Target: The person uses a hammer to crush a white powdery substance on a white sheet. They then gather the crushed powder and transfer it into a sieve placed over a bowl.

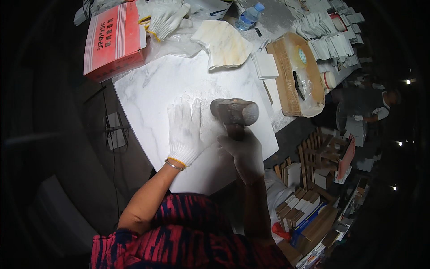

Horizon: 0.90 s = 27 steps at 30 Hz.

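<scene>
My left hand (184, 130), in a white knit glove with a yellow-edged cuff, lies flat with straight fingers on a white, grey-veined slab (154, 85). My right hand (244, 154), also gloved, is wrapped round the handle of a club hammer (235, 112). The hammer's thick, dark head is beyond my fist, over the slab to the right of my left fingers. Motion smears it slightly, and I cannot tell whether it touches the slab. White powder and small crumbs (204, 101) lie between my left hand and the hammer.
Along the far side are a red-and-white box (117, 38), spare gloves (163, 18), a rough yellowish stone piece (224, 42) and a water bottle (250, 17). To the right are white tiles (265, 65) and a cardboard box (286, 67). Another person (371, 103) is farther right.
</scene>
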Available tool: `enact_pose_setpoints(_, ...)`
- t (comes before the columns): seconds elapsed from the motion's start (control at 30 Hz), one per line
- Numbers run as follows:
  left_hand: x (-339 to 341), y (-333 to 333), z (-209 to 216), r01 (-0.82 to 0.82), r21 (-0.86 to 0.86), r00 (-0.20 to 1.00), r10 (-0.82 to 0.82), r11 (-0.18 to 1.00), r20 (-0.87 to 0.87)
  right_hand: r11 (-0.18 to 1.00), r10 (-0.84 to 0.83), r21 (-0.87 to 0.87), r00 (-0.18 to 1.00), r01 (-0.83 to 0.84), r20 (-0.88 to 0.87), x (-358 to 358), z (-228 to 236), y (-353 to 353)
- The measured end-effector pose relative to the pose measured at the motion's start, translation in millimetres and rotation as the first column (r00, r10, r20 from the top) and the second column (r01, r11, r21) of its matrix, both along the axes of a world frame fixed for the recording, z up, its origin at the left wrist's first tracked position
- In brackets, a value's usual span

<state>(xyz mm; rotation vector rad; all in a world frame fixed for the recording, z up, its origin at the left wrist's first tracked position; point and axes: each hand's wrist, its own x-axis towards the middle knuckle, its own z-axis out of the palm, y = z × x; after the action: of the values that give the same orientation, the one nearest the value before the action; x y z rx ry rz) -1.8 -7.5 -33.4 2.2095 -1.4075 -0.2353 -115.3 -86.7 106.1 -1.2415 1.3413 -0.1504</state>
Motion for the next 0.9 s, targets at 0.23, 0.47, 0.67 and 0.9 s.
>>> enact_pose_setpoints(0.23,3.0,-8.1,17.2,0.001,0.018,1.0,-0.001,1.0,-0.008,0.814,0.254,-0.373,0.851,-0.444,-0.46,-1.4,-63.7,2.0)
enact_pose_setpoints(0.47,1.3,-6.2,8.5,-0.01,-0.009,0.998,0.01,1.0,0.059,0.984,0.139,0.131,0.984,-0.124,-0.108,-4.8,-34.6,-7.9)
enact_pose_setpoints(0.67,5.0,-3.7,19.9,0.01,0.072,1.0,-0.008,0.997,-0.023,0.995,0.027,-0.097,0.999,-0.03,-0.036,7.6,15.7,-1.1)
enact_pose_setpoints(0.9,2.2,-8.9,4.1,-0.004,-0.034,0.997,0.007,0.999,0.081,0.815,0.253,-0.351,0.828,-0.461,-0.501,-5.6,-88.8,-1.8)
